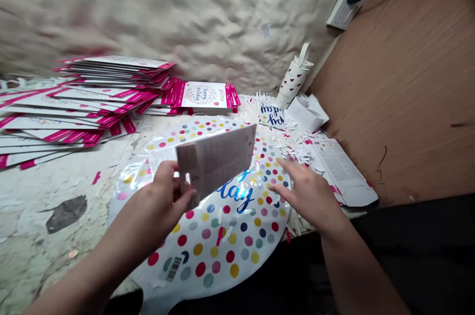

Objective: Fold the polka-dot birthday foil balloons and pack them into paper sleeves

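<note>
left hand (163, 193) grips a card packet (218, 161) mid-frame, print blurred, hiding some blue lettering (237, 197) on the polka-dot foil balloon (224, 275); right hand (309, 190) spread.

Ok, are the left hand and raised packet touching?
Touching: the head view shows the left hand holding the packet by its lower left corner, thumb in front.

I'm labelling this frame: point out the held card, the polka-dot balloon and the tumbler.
Held card (219, 160): head view, middle of its broad face.
Polka-dot balloon (222, 223): head view, below the blue lettering.
Tumbler (292, 83): head view, heart-patterned side.
</note>
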The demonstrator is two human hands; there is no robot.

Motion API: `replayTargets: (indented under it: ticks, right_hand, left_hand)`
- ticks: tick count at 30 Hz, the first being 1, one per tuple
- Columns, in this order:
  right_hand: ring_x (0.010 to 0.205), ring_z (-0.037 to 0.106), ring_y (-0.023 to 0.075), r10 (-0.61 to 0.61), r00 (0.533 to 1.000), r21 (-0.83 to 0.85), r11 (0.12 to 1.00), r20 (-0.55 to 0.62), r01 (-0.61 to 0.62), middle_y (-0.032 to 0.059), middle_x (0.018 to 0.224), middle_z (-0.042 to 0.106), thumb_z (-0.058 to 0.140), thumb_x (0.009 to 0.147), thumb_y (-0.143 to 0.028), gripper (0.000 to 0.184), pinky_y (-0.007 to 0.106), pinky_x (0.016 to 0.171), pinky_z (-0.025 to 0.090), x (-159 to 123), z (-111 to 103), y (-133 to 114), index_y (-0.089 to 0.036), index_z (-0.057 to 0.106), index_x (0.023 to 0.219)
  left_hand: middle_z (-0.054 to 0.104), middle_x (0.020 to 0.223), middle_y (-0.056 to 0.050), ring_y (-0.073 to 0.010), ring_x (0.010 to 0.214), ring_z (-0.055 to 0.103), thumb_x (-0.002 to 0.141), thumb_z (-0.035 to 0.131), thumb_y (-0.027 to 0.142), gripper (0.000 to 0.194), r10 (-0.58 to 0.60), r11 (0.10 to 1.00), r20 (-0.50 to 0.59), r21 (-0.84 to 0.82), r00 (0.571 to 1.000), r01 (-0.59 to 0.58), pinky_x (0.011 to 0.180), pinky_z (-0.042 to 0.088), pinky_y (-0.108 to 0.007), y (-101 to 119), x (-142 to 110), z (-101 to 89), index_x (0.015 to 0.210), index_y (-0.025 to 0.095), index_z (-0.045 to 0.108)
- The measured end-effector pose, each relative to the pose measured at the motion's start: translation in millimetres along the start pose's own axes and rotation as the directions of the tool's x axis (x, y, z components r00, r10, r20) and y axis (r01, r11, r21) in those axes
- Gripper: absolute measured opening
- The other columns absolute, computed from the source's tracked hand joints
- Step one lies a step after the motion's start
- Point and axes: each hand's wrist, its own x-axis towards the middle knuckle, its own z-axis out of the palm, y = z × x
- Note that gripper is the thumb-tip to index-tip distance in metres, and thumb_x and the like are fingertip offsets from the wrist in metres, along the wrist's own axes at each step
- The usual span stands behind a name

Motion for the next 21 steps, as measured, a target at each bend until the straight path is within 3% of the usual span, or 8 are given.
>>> replayTargets:
  ticks: [2,4,7,11,13,15,17,21]
  right_hand:
    - [0.117,0.048,0.0291,-0.151,0.963,0.159,0.969,-0.225,0.189,0.0107,0.127,0.053,0.068,0.072,-0.036,0.059,0.045,0.097,0.039,4.5,-5.5,-10.6,-0.02,0.051,0.126]
    - [0.111,0.053,0.0251,-0.232,0.934,0.425,0.842,-0.272,0.333,0.0065,0.12,0.059,0.066,0.075,-0.034,0.044,0.041,0.094,0.043,11.2,-2.8,-23.1,-0.024,0.058,0.117]
    - [0.088,0.064,0.0204,-0.118,0.953,0.802,0.516,-0.28,0.3,0.0026,0.089,0.07,0.062,0.08,-0.031,0.017,0.035,0.08,0.052,24.0,11.4,-35.3,-0.026,0.068,0.095]
    - [0.095,0.063,0.0225,0.02,0.978,0.942,0.274,-0.208,0.194,0.006,0.101,0.069,0.07,0.072,-0.036,0.034,0.037,0.083,0.051,43.3,28.7,-33.3,-0.025,0.064,0.104]
    - [0.097,0.062,0.0214,0.026,0.993,0.952,0.287,-0.118,0.106,0.0069,0.105,0.067,0.07,0.072,-0.036,0.042,0.035,0.083,0.051,50.1,34.2,-25.4,-0.026,0.058,0.112]
    - [0.095,0.063,0.0194,0.058,0.997,0.942,0.336,-0.041,0.019,0.0062,0.1,0.068,0.067,0.076,-0.035,0.04,0.033,0.082,0.051,53.1,40.8,-15.9,-0.026,0.056,0.113]
    - [0.092,0.064,0.0189,0.063,0.998,0.904,0.425,0.015,-0.04,0.0059,0.095,0.069,0.063,0.078,-0.037,0.033,0.034,0.083,0.051,53.3,49.4,-7.7,-0.024,0.059,0.108]
    - [0.093,0.063,0.0185,-0.064,0.995,0.654,0.756,0.075,0.0,0.0061,0.1,0.068,0.054,0.084,-0.036,0.024,0.032,0.085,0.05,61.6,64.5,4.4,-0.02,0.065,0.097]
  left_hand:
    - [0.068,0.071,0.002,-0.0183,0.05,0.062,0.083,0.05,0.029,0.055,0.243,0.949,0.064,0.193,0.968,-0.25,0.045,0.044,-0.026,18.1,0.4,-13.5,0.134,0.027,0.03]
    - [0.069,0.078,0.001,-0.0171,0.056,0.063,0.084,0.051,0.026,0.058,0.433,0.873,0.01,0.243,0.901,-0.422,0.052,0.048,-0.027,35.0,-0.3,-23.6,0.137,0.032,0.029]
    - [0.066,0.106,-0.004,-0.0197,0.085,0.065,0.079,0.062,0.027,0.055,0.501,0.865,-0.184,0.071,0.846,-0.497,0.072,0.052,-0.028,43.2,2.4,-33.9,0.129,0.029,0.041]
    - [0.07,0.099,-0.003,-0.0147,0.082,0.067,0.084,0.055,0.021,0.022,0.582,0.813,-0.128,0.118,0.803,-0.571,0.071,0.052,-0.02,20.3,23.2,-55.9,0.104,0.021,0.063]
    - [0.071,0.096,-0.004,-0.0145,0.08,0.067,0.083,0.053,0.019,0.023,0.643,0.742,-0.26,0.443,0.72,-0.503,0.071,0.052,-0.021,2.5,47.8,-78.2,0.103,0.019,0.065]
    - [0.07,0.101,-0.006,-0.0172,0.087,0.066,0.082,0.051,0.019,0.029,0.656,0.666,-0.398,0.705,0.642,-0.243,0.077,0.05,-0.026,-16.9,84.2,-106.2,0.108,0.017,0.064]
    - [0.065,0.112,-0.007,-0.0206,0.096,0.063,0.085,0.045,0.02,0.034,0.542,0.632,-0.461,0.775,0.702,0.02,0.082,0.048,-0.033,-37.2,128.0,-132.3,0.115,0.018,0.06]
    - [0.061,0.118,-0.005,-0.0262,0.106,0.056,0.093,0.022,0.025,0.044,0.308,0.639,-0.407,0.758,0.86,0.13,0.087,0.042,-0.047,-75.5,204.0,-158.8,0.116,0.012,0.057]
